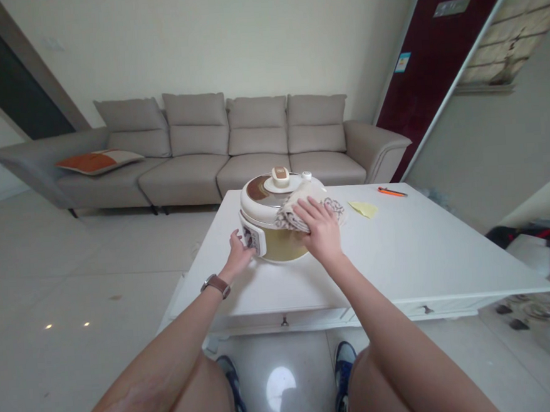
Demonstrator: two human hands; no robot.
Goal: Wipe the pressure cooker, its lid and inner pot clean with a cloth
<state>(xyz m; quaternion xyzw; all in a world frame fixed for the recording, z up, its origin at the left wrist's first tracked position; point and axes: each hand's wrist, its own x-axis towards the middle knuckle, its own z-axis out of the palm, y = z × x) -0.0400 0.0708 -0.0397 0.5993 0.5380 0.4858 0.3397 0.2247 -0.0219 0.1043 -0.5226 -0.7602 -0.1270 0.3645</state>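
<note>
A round electric pressure cooker point(282, 246) with a cream, brown and gold body stands on the white table in front of me. Its lid has a knob point(280, 177) on top, and a control panel point(255, 239) faces left. Around that panel curl the fingers and thumb of my left hand point(239, 256), holding the cooker by its side. My right hand point(322, 228) grips a folded, patterned cloth point(298, 207), pressed against the right front of the lid and upper rim. The cloth hides part of the lid.
On the white table point(401, 253), right of the cooker, lie a yellow piece of paper or cloth point(363, 209) and an orange utility knife point(391, 191). Behind stands a grey sofa point(253, 167) with an orange-and-white cushion point(100, 160). Drawers with knobs point(284, 321) face my legs.
</note>
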